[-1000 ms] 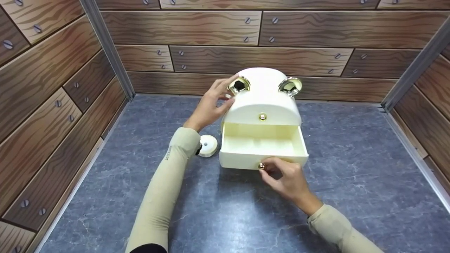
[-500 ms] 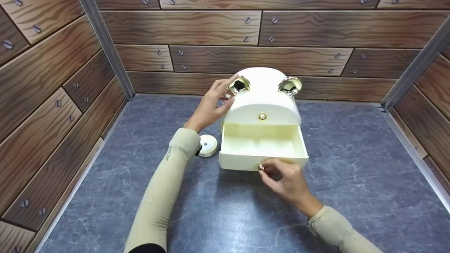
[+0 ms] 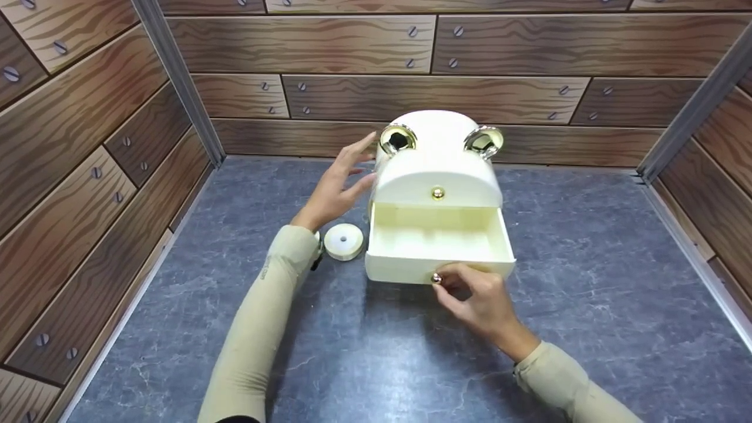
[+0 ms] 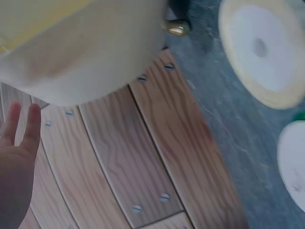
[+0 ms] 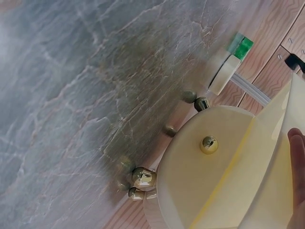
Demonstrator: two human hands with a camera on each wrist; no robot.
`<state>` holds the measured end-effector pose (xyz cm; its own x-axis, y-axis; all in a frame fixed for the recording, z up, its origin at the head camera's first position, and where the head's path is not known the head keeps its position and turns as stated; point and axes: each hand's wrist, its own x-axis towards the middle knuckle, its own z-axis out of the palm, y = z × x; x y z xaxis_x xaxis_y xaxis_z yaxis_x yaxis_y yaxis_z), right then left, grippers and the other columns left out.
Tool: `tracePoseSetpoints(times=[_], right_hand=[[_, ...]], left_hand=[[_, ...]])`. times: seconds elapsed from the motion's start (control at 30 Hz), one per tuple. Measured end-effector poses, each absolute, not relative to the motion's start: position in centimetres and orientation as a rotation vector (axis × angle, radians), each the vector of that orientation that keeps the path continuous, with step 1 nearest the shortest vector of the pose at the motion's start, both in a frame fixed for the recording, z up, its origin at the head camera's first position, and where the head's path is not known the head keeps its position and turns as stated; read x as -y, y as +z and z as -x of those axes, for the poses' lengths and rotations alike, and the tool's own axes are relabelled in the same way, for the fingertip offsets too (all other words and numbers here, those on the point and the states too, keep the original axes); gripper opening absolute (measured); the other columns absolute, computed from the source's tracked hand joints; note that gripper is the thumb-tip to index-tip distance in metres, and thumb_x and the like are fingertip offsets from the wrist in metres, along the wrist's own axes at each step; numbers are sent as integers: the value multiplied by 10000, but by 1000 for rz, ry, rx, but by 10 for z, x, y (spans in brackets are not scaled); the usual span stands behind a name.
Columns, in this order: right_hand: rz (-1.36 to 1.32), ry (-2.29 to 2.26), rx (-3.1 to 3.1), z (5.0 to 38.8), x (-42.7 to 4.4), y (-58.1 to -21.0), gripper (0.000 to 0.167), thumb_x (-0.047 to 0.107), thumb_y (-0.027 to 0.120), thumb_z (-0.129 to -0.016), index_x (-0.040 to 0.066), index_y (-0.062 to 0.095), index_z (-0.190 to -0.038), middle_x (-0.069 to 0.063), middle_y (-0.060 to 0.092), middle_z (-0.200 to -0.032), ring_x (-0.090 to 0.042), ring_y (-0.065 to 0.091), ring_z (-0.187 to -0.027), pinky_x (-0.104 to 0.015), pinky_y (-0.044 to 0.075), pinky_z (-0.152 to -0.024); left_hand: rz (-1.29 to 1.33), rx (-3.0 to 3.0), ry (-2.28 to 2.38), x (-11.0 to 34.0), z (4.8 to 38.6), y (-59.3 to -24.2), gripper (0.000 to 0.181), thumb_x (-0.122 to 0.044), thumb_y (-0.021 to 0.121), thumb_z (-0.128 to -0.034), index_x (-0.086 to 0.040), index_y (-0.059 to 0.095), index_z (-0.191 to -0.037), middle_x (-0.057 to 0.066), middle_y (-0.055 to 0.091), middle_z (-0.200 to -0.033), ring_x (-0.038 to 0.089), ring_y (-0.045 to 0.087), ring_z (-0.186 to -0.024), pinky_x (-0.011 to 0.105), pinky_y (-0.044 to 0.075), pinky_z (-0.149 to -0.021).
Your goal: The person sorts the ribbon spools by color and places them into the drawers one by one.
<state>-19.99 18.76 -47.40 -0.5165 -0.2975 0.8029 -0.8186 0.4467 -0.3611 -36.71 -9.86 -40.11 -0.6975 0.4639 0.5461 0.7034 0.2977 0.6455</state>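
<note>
I have the right hand (image 3: 479,296) in front of the box (image 3: 437,138), thumb and finger clamped on the low knob (image 3: 436,278). That knob sits on the face of the drawer (image 3: 399,270), which stands out from the box toward the person, its inside showing from above. The left hand (image 3: 335,191) is up just left of the box, fingers straight and apart, thumb away from them; I cannot tell whether any fingertip touches the side. Above the drawer, on the box's curved front, I see the high knob (image 3: 437,192), and two gold cups (image 3: 486,141) stick up from the box's top, one at either side. A white roll (image 3: 343,241) lies flat just left of the box. My left wrist view also shows a second white disc (image 4: 293,164) near the roll, cut off by the frame, with green by it. Under the box runs a marbled table (image 3: 587,264); behind it, a plank-patterned wall (image 3: 352,47).
</note>
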Motion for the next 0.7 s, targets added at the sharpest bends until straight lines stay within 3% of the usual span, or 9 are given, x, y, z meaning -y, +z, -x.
tracePoseSetpoints(times=[0.17, 0.3, 0.5, 0.7], right_hand=[[-950, 1035, 2028, 200, -186, -473, 285, -125, 820, -731, 16, 728, -961, -63, 775, -851, -149, 744, -675, -174, 605, -624], [-939, 1057, 2035, 200, -186, -473, 282, -123, 815, -733, 15, 731, -963, -73, 776, -852, -160, 747, -677, -168, 605, -634], [-940, 1049, 2028, 200, -187, -475, 294, -128, 826, -716, 15, 732, -955, -78, 774, -848, -171, 745, -673, -181, 610, -634], [-952, 1051, 2011, 200, -187, -476, 313, -139, 831, -701, 17, 733, -955, -80, 775, -857, -178, 751, -679, -201, 618, -633]], left_hand=[[901, 2605, -1280, 133, 362, -424, 821, -378, 648, -1028, -315, 148, -1677, 35, 353, -1673, 235, 415, -1498, 475, 323, -1258], [786, 2859, -1174, 154, 356, -448, 953, -406, 739, -962, -221, 143, -1682, 87, 360, -1669, 291, 343, -1539, 513, 226, -1294], [734, 3071, -965, 165, 348, -475, 1118, -388, 898, -810, -47, 239, -1646, 170, 368, -1653, 376, 259, -1567, 546, 199, -1296], [801, 3115, -690, 165, 347, -490, 1178, -391, 959, -718, -1, 303, -1615, 221, 407, -1614, 414, 365, -1508, 562, 280, -1263]])
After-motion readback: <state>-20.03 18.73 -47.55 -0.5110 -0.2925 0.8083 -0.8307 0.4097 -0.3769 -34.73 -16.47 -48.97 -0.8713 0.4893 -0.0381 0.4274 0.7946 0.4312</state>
